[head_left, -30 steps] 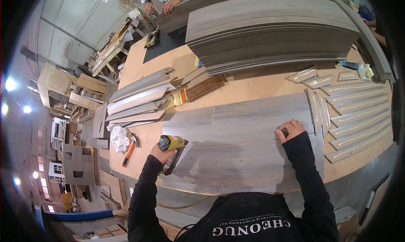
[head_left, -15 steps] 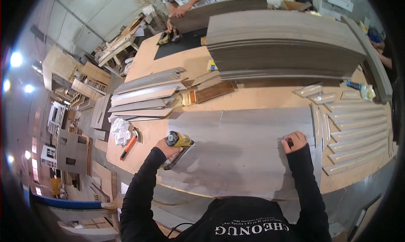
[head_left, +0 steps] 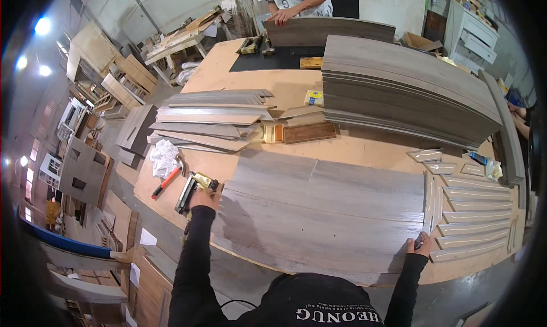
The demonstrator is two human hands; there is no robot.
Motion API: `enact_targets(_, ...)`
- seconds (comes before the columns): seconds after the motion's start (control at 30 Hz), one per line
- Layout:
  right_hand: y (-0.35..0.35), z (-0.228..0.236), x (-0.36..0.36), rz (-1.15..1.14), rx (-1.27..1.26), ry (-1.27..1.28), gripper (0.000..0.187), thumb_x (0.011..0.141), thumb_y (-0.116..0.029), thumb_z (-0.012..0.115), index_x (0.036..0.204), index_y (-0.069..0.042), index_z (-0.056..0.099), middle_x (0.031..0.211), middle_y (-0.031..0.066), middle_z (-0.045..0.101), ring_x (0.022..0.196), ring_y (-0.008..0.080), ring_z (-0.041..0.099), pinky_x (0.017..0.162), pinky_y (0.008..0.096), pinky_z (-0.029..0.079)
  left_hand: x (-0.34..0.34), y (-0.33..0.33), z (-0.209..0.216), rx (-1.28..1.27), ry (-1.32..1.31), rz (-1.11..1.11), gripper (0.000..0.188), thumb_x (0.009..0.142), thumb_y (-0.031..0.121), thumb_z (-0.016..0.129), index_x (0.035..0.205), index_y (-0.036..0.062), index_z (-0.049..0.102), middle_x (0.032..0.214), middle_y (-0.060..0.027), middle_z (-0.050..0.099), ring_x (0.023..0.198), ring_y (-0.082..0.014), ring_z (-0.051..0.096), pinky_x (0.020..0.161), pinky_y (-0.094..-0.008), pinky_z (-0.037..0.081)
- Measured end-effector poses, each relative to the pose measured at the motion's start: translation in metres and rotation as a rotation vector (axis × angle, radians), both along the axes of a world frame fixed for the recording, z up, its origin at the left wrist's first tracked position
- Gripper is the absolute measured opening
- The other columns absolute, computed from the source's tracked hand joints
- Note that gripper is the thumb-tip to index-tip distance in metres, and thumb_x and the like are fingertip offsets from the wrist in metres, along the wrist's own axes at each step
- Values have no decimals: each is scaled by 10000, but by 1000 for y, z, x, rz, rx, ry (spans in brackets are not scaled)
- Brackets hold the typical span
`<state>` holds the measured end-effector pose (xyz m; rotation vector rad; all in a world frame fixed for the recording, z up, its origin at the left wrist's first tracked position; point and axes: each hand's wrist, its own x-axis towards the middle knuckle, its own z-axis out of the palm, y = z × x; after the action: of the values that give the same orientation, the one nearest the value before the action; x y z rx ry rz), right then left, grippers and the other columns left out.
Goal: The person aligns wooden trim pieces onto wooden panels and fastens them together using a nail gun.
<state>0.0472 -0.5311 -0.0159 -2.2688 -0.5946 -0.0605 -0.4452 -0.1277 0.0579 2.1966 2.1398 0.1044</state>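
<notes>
My left hand (head_left: pixel 204 198) is closed round a yellow and black nail gun (head_left: pixel 196 191), off the panel's left end near the table's left edge. Before me lies a wide grey wood-grain panel (head_left: pixel 319 213) with a seam along its length and a few small dark dots on its face. My right hand (head_left: pixel 420 245) has its fingers curled together at the panel's near right corner, beside the glued strips; what they hold, if anything, is too small to make out. Grey strips with lines of pale glue (head_left: pixel 476 217) lie in rows right of the panel.
An orange-handled hammer (head_left: pixel 168 180) and white crumpled cloth (head_left: pixel 165 158) lie left. Behind are stacked strips (head_left: pixel 211 119), a brown wood block (head_left: pixel 310 133) and a tall board stack (head_left: pixel 410 93). Across the table, a co-worker's hands (head_left: pixel 285 15) rest on an upright grey board (head_left: pixel 330 32).
My left hand has carried the nail gun left off the panel. My right hand has moved toward me to the panel's near right corner. The co-worker's hand has left the far tool.
</notes>
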Motion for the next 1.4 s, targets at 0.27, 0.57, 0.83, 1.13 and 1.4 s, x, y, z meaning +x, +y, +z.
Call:
enact_targets(0.27,-10,-31,0,-173,-236,17,615,584,-268,733,1104,-15,524,1050,179,549,1001,331,502,877,400,397,-7,-7,-90,82,-322,204,345,705,343,669,879,47,632,882,-110,635,844,-260,592,762,-364,457)
enact_targets(0.57,-15,34,13,-160,798,54,417,853,-428,432,889,-31,551,790,19,507,736,114,441,621,233,349,57,-36,52,365,-1771,515,625,831,556,343,1229,82,426,1134,-125,500,1041,-270,486,905,-420,389)
enact_targets(0.83,8,86,8,-7,1009,242,185,776,-211,464,805,-28,472,816,128,570,838,195,528,806,317,386,91,-76,99,334,-1508,392,351,792,277,483,965,-14,574,931,-162,579,883,-284,554,719,-374,489)
enact_targets(1.13,22,171,8,22,1031,122,61,767,-68,453,734,-44,498,689,68,538,628,134,483,610,245,400,-64,20,54,458,-1666,239,328,816,392,465,827,71,531,682,-2,486,644,-159,509,603,-318,457)
enact_targets(1.4,31,63,24,-46,764,206,175,857,-177,491,749,-41,475,689,69,519,662,153,529,648,253,412,-56,1,-10,286,-1628,400,419,806,415,467,962,36,559,708,-73,480,682,-188,492,637,-318,436)
